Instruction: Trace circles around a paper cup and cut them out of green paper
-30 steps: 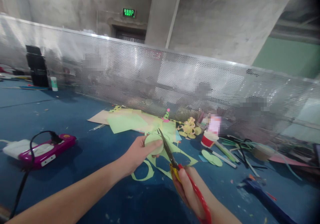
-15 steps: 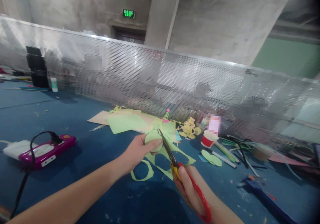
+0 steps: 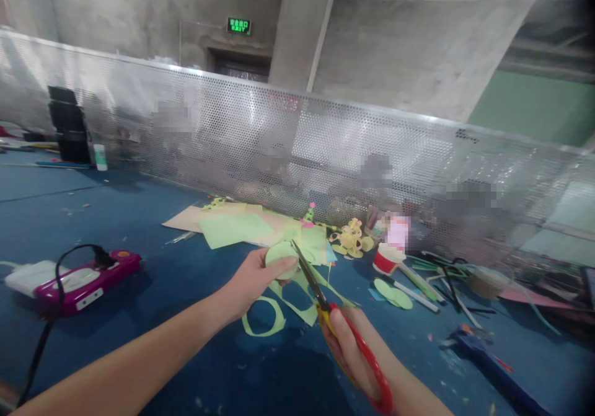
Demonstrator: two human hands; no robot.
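My left hand [image 3: 256, 279] pinches a light green paper disc [image 3: 281, 257] between thumb and fingers, above the blue table. My right hand [image 3: 351, 341] is wrapped round the red and yellow handles of a pair of scissors [image 3: 320, 295]. The dark blades look nearly closed and lie along the disc's right edge, tips pointing away from me; whether they touch the paper I cannot tell. Below the disc, a green paper ring [image 3: 264, 317] and a green offcut with cut-out holes [image 3: 302, 307] rest on the table.
Behind my hands lie green and tan paper sheets [image 3: 235, 229]. Rightward are yellow paper cut-outs [image 3: 352, 239], a red-and-white paper cup [image 3: 388, 259], green paper ovals [image 3: 393, 294] and a dark blue tool [image 3: 493, 366]. A magenta power strip [image 3: 88, 281] sits left; a perforated metal screen [image 3: 251, 124] stands behind.
My left hand and the paper disc have shifted slightly left. The green offcut below has changed position or shape a little. The scissors have barely moved.
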